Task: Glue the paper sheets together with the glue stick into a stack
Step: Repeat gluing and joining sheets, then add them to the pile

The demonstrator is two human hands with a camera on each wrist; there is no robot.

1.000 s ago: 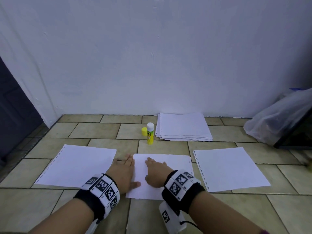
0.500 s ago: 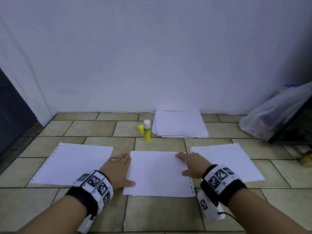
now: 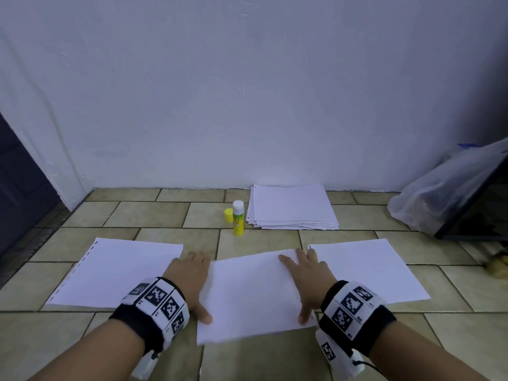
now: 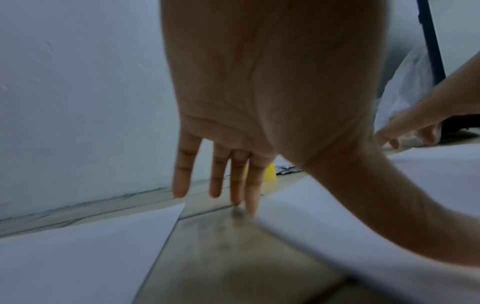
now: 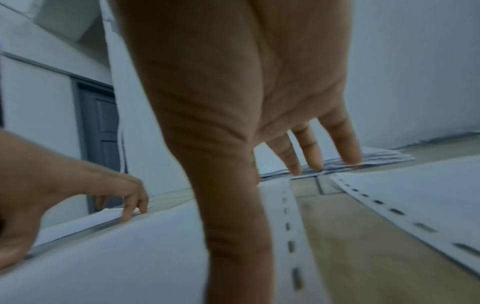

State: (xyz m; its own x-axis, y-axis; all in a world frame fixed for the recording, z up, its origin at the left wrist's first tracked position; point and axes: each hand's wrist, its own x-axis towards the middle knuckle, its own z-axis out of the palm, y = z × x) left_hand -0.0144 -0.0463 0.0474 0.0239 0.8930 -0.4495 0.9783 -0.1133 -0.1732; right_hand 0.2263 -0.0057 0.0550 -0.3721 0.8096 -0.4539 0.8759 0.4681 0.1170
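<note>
Middle sheet (image 3: 253, 292) now sits skewed on the tiled floor (image 3: 154, 215): far edge tilts up to the right, near-left corner juts toward the camera. Half a second ago it lay square between its two neighbours.

Left hand (image 3: 189, 281): fingers straight and slightly spread, flat on the floor along the middle sheet's left edge, thumb on the sheet near its near-left corner. Same spot as before. Left wrist view shows the fingertips (image 4: 250, 205) on tile just beside the paper edge.

Right hand (image 3: 308, 281): fingers straight, spread, palm down. It has moved inward, from the far-right corner onto the sheet's right part; thumb now at the near-right corner. Right wrist view: thumb pressed on the paper beside the punched-hole strip, fingers extended over the gap toward the right sheet (image 3: 368, 270). Neither hand curls round anything.

Left sheet (image 3: 115, 273) and right sheet unchanged, flat, on either side of the middle one. The right sheet's punched edge lies just beside the right hand's fingertips.

Glue stick (image 3: 238, 221) stands upright, uncapped, toward the floor's far edge by the wall (image 3: 247, 92); yellow cap (image 3: 228, 215) touching or just beside it on the left. Paper stack (image 3: 291, 207) just right of it, against the wall. None of these has moved.

Plastic bag (image 3: 445, 191) at the floor's far-right corner.
</note>
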